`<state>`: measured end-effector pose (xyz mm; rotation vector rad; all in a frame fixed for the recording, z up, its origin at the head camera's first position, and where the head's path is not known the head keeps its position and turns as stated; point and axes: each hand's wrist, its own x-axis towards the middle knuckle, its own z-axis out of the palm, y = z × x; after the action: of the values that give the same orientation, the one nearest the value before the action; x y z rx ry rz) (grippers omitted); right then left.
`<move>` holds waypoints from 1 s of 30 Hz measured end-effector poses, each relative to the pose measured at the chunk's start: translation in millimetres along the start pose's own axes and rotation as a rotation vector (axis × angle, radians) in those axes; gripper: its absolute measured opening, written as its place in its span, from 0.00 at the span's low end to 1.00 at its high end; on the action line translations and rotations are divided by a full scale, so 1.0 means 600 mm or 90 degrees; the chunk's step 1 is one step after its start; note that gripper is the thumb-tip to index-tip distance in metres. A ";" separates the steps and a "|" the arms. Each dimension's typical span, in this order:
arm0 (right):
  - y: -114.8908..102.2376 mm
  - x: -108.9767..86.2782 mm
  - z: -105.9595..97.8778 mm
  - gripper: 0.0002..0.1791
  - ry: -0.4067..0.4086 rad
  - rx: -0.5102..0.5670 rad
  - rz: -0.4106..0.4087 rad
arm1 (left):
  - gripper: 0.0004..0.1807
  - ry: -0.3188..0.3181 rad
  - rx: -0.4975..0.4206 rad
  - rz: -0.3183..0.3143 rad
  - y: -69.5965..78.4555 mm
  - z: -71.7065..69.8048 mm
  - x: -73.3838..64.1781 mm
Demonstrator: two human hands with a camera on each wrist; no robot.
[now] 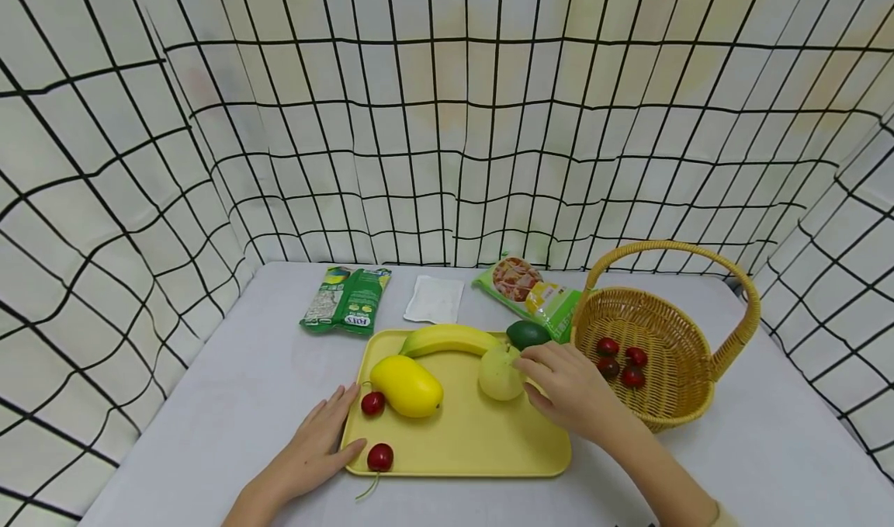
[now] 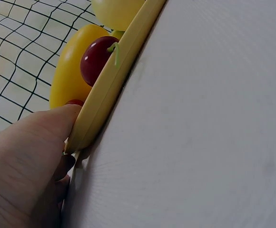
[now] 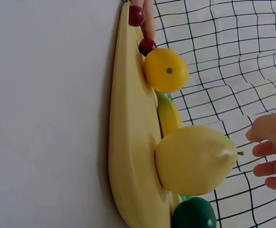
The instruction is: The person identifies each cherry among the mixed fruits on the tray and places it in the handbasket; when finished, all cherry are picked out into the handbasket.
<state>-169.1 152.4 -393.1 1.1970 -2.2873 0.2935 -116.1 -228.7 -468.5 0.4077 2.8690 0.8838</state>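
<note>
A yellow tray (image 1: pixel 482 442) holds a mango (image 1: pixel 407 386), a banana (image 1: pixel 450 339), a pale pear (image 1: pixel 500 372), a dark green oval fruit (image 1: pixel 527 334) and two red cherries at its left side, the nearer cherry (image 1: pixel 380 457) with its stem over the front rim. My left hand (image 1: pixel 313 442) rests along the tray's left edge, fingers extended, thumb on the rim beside that cherry. Beside the pear's upper right is my right hand (image 1: pixel 569 387), fingers loosely bent. The right wrist view shows a gap between those fingertips (image 3: pixel 264 168) and the pear's stem, with nothing held.
A wicker basket (image 1: pixel 670 317) with a tall handle stands right of the tray, several cherries (image 1: pixel 632 377) inside. Behind the tray lie a green snack bag (image 1: pixel 347 300), a white packet (image 1: pixel 434 299) and another green bag (image 1: pixel 534 292). Black-gridded white cloth walls enclose the table.
</note>
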 end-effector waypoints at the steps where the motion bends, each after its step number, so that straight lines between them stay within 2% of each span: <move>1: -0.003 0.001 0.002 0.18 0.003 0.003 -0.005 | 0.45 0.000 0.000 0.000 0.000 0.000 0.000; 16: -0.043 0.018 0.024 0.18 -0.008 0.046 -0.062 | 0.41 -0.008 -0.014 -0.015 0.003 -0.002 -0.001; 23: -0.063 0.029 0.036 0.20 0.001 0.029 -0.106 | 0.41 -0.009 -0.020 -0.018 0.004 -0.003 -0.001; 30: -0.085 0.038 0.050 0.18 -0.041 0.027 -0.128 | 0.41 -0.009 -0.018 -0.026 0.003 -0.002 -0.001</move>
<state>-149.1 94.3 -408.1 1.4651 -2.2015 0.2322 -115.2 -228.3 -466.3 0.3510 2.8376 0.9094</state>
